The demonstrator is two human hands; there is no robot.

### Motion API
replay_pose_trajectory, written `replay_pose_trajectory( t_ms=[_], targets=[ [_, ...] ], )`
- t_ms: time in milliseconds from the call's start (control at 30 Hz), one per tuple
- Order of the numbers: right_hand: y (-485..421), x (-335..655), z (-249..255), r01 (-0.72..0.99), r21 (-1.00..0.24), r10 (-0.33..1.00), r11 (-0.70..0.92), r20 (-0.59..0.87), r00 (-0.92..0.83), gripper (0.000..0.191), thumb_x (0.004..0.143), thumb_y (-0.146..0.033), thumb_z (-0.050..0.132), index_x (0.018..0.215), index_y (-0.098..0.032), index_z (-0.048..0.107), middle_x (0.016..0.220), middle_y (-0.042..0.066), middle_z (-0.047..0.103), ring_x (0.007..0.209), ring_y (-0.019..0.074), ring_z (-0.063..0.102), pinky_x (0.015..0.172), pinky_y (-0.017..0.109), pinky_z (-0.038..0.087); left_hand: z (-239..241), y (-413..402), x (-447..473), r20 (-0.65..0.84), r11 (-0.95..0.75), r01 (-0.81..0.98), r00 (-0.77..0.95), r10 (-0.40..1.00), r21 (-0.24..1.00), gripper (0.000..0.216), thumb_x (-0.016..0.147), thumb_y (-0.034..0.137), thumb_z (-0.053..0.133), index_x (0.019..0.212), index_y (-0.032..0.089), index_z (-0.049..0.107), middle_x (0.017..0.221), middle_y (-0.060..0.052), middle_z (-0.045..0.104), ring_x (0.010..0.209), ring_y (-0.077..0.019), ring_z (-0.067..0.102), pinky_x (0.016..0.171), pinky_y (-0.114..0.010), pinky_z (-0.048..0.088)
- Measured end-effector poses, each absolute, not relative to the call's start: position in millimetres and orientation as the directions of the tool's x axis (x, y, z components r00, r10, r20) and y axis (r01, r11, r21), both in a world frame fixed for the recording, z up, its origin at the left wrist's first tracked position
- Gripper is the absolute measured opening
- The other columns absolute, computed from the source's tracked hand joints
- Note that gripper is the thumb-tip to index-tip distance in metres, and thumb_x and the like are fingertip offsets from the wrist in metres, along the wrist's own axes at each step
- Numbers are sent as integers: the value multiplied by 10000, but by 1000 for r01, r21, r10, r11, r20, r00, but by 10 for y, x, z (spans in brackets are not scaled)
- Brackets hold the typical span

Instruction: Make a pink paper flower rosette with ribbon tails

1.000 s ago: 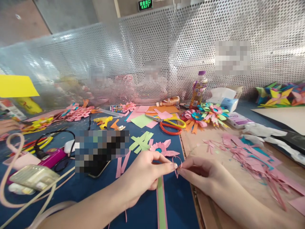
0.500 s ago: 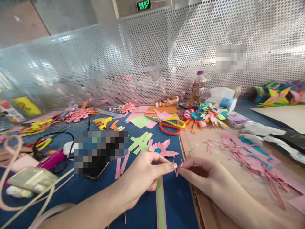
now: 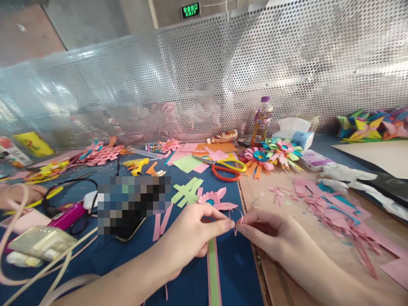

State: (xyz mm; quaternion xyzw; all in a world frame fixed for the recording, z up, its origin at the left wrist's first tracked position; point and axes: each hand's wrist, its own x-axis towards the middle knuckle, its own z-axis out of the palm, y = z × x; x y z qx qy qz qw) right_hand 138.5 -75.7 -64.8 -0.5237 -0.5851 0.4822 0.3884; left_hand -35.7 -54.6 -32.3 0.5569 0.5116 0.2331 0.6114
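Observation:
Between my two hands a thin pink paper strip point(image 3: 241, 216) is bent into a small loop with its ends crossing. My left hand point(image 3: 194, 231) pinches one side of it with thumb and forefinger. The other side is pinched by the fingertips of my right hand point(image 3: 270, 229). Just beyond the loop lies a pink paper flower point(image 3: 219, 199) with a blue centre. A long light green strip with pink edges point(image 3: 213, 272) runs below my left hand. Light green paper strips point(image 3: 188, 191) lie crossed past my left knuckles.
Scissors with red and yellow handles point(image 3: 228, 169) lie ahead. Left are a phone point(image 3: 134, 229), cables, a yellow glue gun point(image 3: 137, 165) and another person's hand point(image 3: 24, 196). Right are pink paper scraps point(image 3: 331, 208) and finished paper flowers point(image 3: 282, 148). A bottle point(image 3: 262, 121) stands before the perforated metal screen point(image 3: 191, 55).
My hands keep their pinch on the strip, and their fingertips have come slightly closer together. At the far left, the other person's hand and the yellow-handled tool by it have shifted.

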Motion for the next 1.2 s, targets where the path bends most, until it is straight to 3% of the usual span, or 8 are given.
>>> replay_pose_trajectory(
  t_ms=[200,700,1200],
  targets=[
    [-777,1392,-613,197,-979,980,-51,-87,-178,191,762,-377,574,738,-194,624,726,13,615,672,132,540,585,226,410,-294,-553,-333,-373,245,363,340,863,899,274,723,415,607,771,151,550,480,98,313,354,-20,218,361,-186,152],
    [-782,1378,-580,256,-966,982,-27,-73,-173,218,767,-397,554,721,-194,618,726,16,597,676,135,536,555,219,410,-316,-545,-347,-378,274,309,355,855,911,270,717,406,622,735,148,545,499,95,280,383,-21,198,364,-181,137],
    [-794,1389,-559,250,-967,965,-45,-107,-239,202,794,-383,535,780,-193,603,802,20,618,774,154,551,700,260,413,-308,-547,-356,-387,290,301,347,854,909,243,730,378,615,713,157,518,471,91,264,408,-38,198,377,-198,138]
  ],
)
